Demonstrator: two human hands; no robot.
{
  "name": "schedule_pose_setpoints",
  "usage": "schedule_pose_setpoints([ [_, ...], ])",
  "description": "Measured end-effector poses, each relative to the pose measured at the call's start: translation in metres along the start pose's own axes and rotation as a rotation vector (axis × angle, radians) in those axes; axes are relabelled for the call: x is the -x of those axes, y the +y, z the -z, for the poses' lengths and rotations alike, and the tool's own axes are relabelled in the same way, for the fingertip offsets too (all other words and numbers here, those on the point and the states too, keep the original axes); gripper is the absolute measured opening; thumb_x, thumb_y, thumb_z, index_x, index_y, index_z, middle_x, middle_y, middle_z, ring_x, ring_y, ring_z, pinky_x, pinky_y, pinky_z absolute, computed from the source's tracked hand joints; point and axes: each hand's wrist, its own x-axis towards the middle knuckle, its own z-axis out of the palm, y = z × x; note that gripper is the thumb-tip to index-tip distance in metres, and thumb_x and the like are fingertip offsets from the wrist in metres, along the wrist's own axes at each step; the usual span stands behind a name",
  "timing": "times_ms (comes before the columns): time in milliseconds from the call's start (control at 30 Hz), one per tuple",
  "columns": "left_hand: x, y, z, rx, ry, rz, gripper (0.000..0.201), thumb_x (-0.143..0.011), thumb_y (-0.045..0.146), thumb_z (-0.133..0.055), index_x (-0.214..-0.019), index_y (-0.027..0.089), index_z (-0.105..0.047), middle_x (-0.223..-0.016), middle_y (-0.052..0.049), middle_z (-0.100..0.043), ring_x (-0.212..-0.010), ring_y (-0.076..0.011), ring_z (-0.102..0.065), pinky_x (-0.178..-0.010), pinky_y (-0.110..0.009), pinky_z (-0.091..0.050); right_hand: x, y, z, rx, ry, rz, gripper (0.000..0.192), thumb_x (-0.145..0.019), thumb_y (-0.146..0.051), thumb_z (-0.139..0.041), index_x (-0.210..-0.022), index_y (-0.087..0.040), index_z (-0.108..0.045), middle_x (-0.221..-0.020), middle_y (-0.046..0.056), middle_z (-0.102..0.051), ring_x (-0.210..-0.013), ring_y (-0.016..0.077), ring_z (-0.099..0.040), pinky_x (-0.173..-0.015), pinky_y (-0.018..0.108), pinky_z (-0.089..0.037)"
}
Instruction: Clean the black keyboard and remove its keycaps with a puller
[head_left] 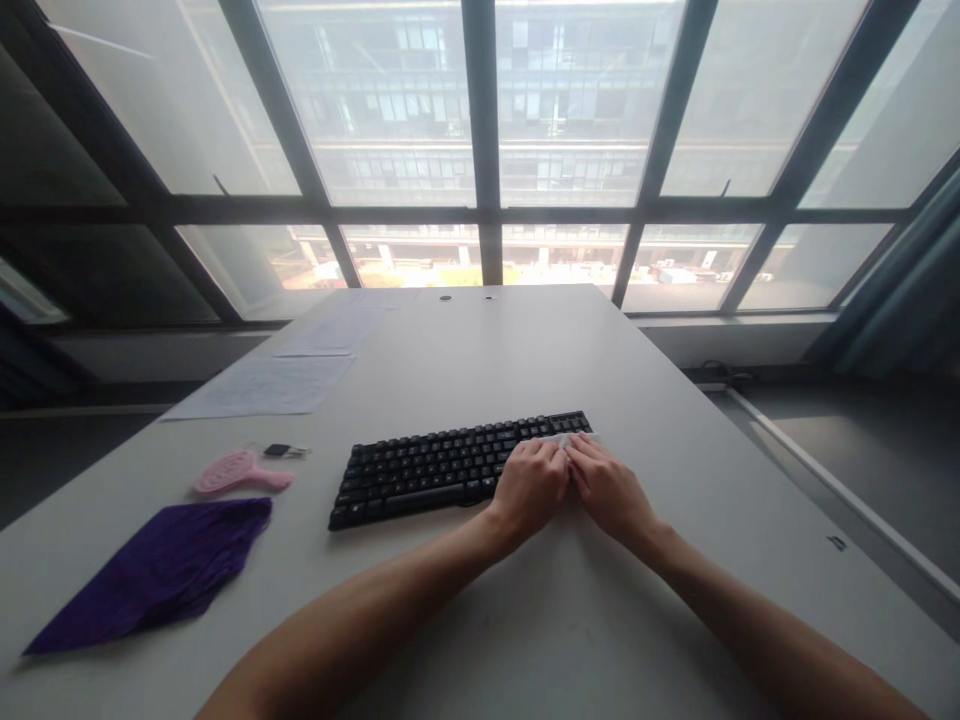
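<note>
A black keyboard (442, 470) lies across the middle of the white table (675, 430). My left hand (531, 487) and my right hand (609, 487) rest side by side over its right end, fingers curled. Together they pinch a small pale sheet, perhaps a wipe (561, 438), pressed against the right-hand keys. Most of that sheet is hidden under my fingers.
A purple cloth (161, 570) lies at the near left, with a pink hairbrush (238, 473) and a small dark key fob (279, 451) behind it. Paper sheets (266, 385) lie at the far left. Big windows (480, 150) stand behind the table's far edge.
</note>
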Motion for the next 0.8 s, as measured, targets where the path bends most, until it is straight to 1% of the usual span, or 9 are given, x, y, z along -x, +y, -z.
schedule_pose_setpoints([
  [167, 0.001, -0.001, -0.005, 0.026, 0.024, -0.026, 0.026, -0.099, 0.024, -0.051, -0.117, 0.012, -0.065, -0.123, -0.013, -0.068, -0.118, -0.0274, -0.059, -0.103, -0.042, -0.046, 0.000, 0.003, -0.003, 0.010, -0.005, -0.012, 0.041, -0.100, -0.020, -0.044, -0.136, -0.013, -0.062, -0.146, 0.014, -0.056, -0.141, 0.0264, -0.046, -0.117, 0.042, -0.039],
  [333, 0.002, -0.005, -0.015, -0.004, 0.007, -0.049, 0.037, -0.098, 0.022, -0.049, -0.130, 0.007, -0.059, -0.136, -0.017, -0.062, -0.129, -0.0287, -0.055, -0.113, -0.042, -0.040, 0.000, 0.006, -0.007, 0.009, -0.006, 0.007, 0.045, -0.099, -0.020, -0.043, -0.141, -0.009, -0.056, -0.149, 0.016, -0.052, -0.143, 0.0266, -0.044, -0.118, 0.043, -0.037],
  [433, 0.002, -0.007, -0.021, -0.032, -0.012, -0.078, 0.039, -0.098, 0.018, -0.046, -0.133, 0.004, -0.057, -0.138, -0.019, -0.060, -0.132, -0.0279, -0.054, -0.115, -0.040, -0.039, -0.001, 0.005, -0.008, 0.012, -0.009, 0.011, 0.045, -0.100, -0.020, -0.043, -0.141, -0.010, -0.057, -0.149, 0.016, -0.052, -0.142, 0.0270, -0.044, -0.118, 0.044, -0.037],
  [567, 0.002, -0.008, -0.023, -0.058, -0.040, -0.110, 0.041, -0.097, 0.015, -0.043, -0.133, 0.000, -0.056, -0.138, -0.022, -0.060, -0.133, -0.0271, -0.053, -0.116, -0.040, -0.038, -0.001, 0.004, -0.006, 0.014, -0.012, 0.013, 0.044, -0.100, -0.021, -0.042, -0.139, -0.010, -0.058, -0.148, 0.017, -0.053, -0.142, 0.0275, -0.045, -0.118, 0.045, -0.038],
  [700, 0.002, -0.007, -0.023, -0.065, -0.040, -0.113, 0.041, -0.097, 0.015, -0.043, -0.133, 0.001, -0.057, -0.137, -0.022, -0.060, -0.133, -0.0275, -0.054, -0.114, -0.042, -0.040, 0.000, 0.003, -0.005, 0.002, 0.006, 0.015, 0.043, -0.100, -0.019, -0.043, -0.139, -0.013, -0.059, -0.148, 0.015, -0.054, -0.142, 0.0262, -0.045, -0.117, 0.046, -0.039],
  [800, 0.002, -0.007, -0.025, -0.072, -0.046, -0.108, 0.042, -0.096, 0.015, -0.044, -0.133, 0.000, -0.056, -0.139, -0.024, -0.058, -0.134, -0.0284, -0.052, -0.115, -0.043, -0.040, 0.000, 0.001, -0.006, 0.003, 0.007, 0.016, 0.043, -0.100, -0.020, -0.042, -0.139, -0.013, -0.059, -0.147, 0.015, -0.054, -0.142, 0.0258, -0.044, -0.118, 0.045, -0.038],
])
